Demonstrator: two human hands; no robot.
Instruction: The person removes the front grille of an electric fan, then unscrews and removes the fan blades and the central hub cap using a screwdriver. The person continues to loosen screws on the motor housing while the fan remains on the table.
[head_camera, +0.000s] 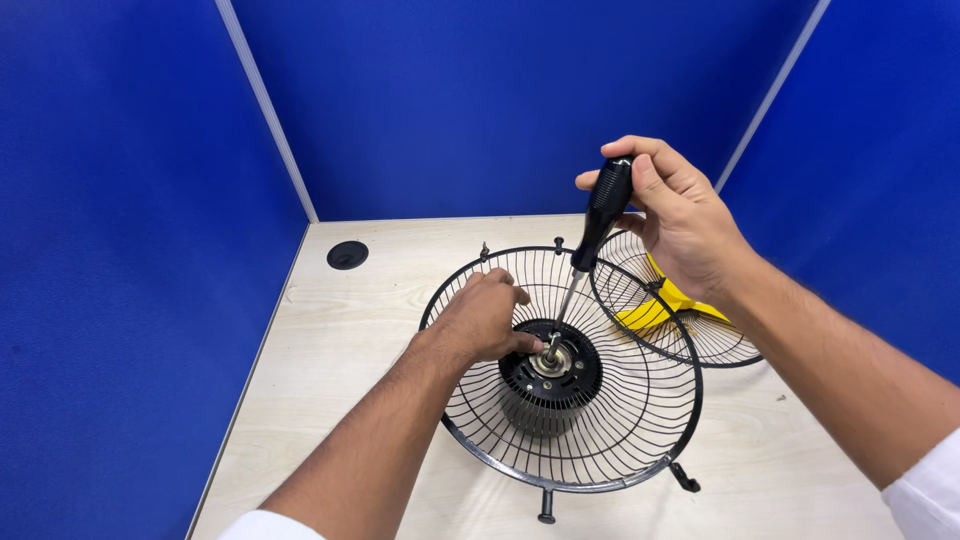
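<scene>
At frame centre, the black wire fan guard (570, 400) with its black motor hub (550, 370) rests on the pale wooden surface (340, 330). The right hand (680, 215) grips the black-handled screwdriver (597, 235), tip on the hub. The left hand (485, 318), fingers curled, steadies the hub. A second guard with yellow blades (665, 305) lies at right.

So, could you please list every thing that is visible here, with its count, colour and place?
rear fan guard: one, black wire, middle of the desk, lying like a bowl.
motor: one, black with a metal shaft, at the centre of the rear fan guard.
screwdriver: one, black handle and metal shank, upright, tip down at the motor.
front fan guard: one, black wire, behind and to the right.
fan blade: one, yellow, under the front fan guard.
desk: one, pale wood.
cable hole: one, black, far left of the desk.
partition walls: blue, around the desk.
left hand: on the motor.
right hand: grips the screwdriver handle.
</scene>
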